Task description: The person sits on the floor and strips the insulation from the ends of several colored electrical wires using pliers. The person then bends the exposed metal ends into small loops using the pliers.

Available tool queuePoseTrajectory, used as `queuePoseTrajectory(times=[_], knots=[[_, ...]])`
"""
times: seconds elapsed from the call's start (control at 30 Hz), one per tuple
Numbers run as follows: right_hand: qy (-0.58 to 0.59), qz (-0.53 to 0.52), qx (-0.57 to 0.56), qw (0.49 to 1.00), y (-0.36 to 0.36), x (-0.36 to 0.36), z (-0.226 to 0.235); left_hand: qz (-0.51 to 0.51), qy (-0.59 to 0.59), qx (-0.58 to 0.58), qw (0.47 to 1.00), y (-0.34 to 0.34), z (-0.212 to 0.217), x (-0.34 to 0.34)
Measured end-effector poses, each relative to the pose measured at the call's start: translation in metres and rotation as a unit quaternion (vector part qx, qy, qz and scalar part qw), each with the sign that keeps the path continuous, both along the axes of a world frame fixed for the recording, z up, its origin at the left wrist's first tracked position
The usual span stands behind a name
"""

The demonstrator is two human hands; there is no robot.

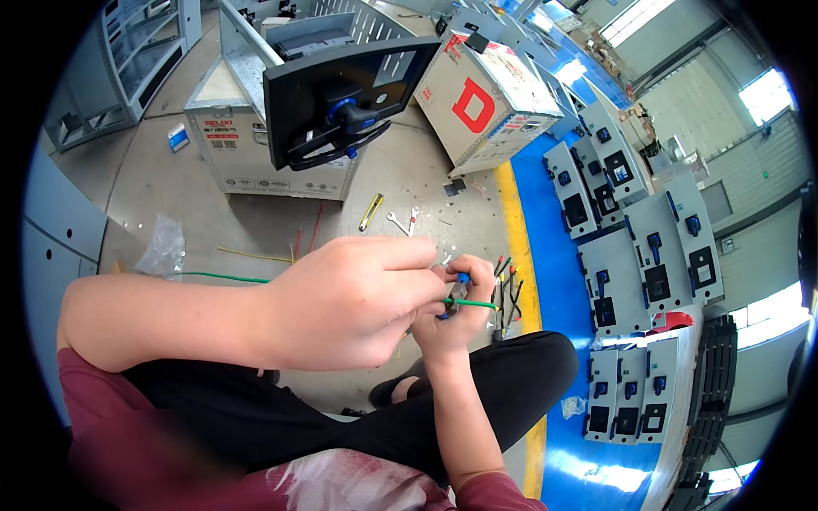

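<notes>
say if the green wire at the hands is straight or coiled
Nearly straight where it shows: the green wire juts rightward at the right hand, without loops. Its covered part: cannot tell.

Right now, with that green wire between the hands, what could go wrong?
1. The blue-handled tool sits close to the fingers of the left hand and right hand; a slip might nick or pinch one.
2. The thin green insulated wire also shows left of the forearm, near a crumpled clear plastic bag; it might snag there.
3. Loose silver metal wrenches lie on the grey floor, a possible trip hazard.
</notes>
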State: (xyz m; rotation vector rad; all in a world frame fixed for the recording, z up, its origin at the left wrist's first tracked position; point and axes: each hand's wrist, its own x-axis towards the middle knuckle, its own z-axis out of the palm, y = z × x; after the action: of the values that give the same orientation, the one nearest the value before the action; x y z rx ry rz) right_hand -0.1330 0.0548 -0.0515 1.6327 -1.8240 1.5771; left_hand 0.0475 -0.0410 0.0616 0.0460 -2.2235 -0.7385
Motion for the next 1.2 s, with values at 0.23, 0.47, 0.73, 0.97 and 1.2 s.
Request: queuePoseTrajectory(times=[0.23, 0.47, 0.73, 0.97, 1.2], knots=[[0.048, 0.064, -0.061, 0.995, -0.02, -0.01, 0.012, -0.004, -0.022, -0.06, 0.998, 0.001, 0.001, 0.006], [0.104, 0.093, -0.089, 0.986, -0.026, -0.019, 0.016, -0.033, -0.052, -0.078, 0.995, 0.002, 0.008, 0.016], [0.247, 0.028, -0.237, 0.939, -0.048, -0.029, 0.061, -0.152, -0.136, -0.028, 0.979, -0.001, 0.02, 0.023], [0.317, 0.093, -0.236, 0.914, -0.061, -0.041, 0.097, -0.252, -0.286, 0.176, 0.908, -0.012, 0.022, 0.011], [0.022, 0.079, -0.127, 0.988, -0.066, -0.021, 0.028, 0.016, -0.233, -0.133, 0.963, -0.019, 0.011, 0.011]])
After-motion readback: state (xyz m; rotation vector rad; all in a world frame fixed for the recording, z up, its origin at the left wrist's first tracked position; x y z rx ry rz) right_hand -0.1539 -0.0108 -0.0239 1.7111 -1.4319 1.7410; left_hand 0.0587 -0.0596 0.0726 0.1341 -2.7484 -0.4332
